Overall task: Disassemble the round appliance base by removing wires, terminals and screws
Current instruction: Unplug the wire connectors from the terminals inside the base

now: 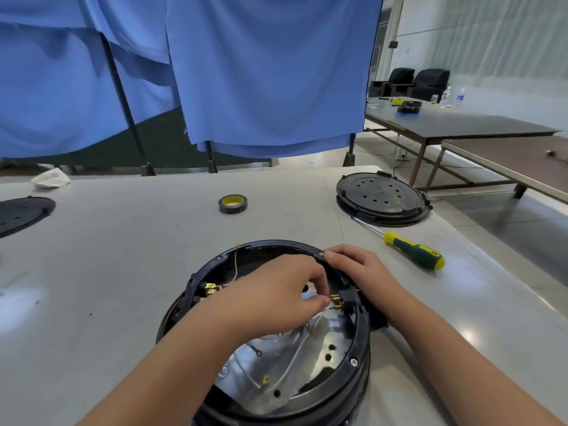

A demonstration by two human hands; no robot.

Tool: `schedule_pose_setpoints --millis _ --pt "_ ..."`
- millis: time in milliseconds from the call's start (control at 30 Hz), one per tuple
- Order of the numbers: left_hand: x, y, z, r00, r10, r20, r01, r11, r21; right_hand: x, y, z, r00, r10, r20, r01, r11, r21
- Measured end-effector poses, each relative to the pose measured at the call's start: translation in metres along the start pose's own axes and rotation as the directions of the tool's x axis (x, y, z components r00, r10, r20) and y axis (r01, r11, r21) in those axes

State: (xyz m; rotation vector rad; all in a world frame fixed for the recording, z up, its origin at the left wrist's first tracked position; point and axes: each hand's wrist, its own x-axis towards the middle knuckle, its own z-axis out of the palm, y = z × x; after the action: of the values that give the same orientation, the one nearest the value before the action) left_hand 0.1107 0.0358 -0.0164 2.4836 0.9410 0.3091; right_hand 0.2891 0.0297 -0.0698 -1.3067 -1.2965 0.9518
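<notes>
Two bare hands work inside the round black plastic appliance base (270, 333), which sits open side up at the near middle of the pale grey counter (123, 256). Left hand (276, 296) reaches across the opening, thumb and fingertips pressed together in a pinch on a small brass spade terminal (335, 299) at the right inner wall, likely to pull it off its connector block. Right hand (356, 269) lies over the far-right rim, fingers curled around it, apparently to brace the base against that pull; grip there is a hold on the rim, not on any wire. More brass terminals (212, 289) cluster at the left inner wall, and thin white wires (295, 355) trail loose over the shiny metal floor, one ending in a small yellow connector (266, 380). Rim screws (353, 361) look still seated, so screw work seems yet to come. Green-and-yellow-handled screwdriver (412, 250) lies right of the base, near the right hand. Black-and-yellow tape roll (233, 203) sits beyond it, a black perforated round cover (381, 196) at the far right by the counter edge, another dark cover (21, 213) at the left edge. Open counter lies left of the base; the right side is tighter, edge close.
</notes>
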Motion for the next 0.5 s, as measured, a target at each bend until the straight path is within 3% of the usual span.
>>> schedule_pose_setpoints --millis 500 --pt "-0.0007 0.0011 0.0006 0.997 0.067 -0.026 -0.068 0.997 -0.033 -0.0018 0.0044 -0.0017 1.0 -0.007 -0.002 0.007 1.0 -0.029"
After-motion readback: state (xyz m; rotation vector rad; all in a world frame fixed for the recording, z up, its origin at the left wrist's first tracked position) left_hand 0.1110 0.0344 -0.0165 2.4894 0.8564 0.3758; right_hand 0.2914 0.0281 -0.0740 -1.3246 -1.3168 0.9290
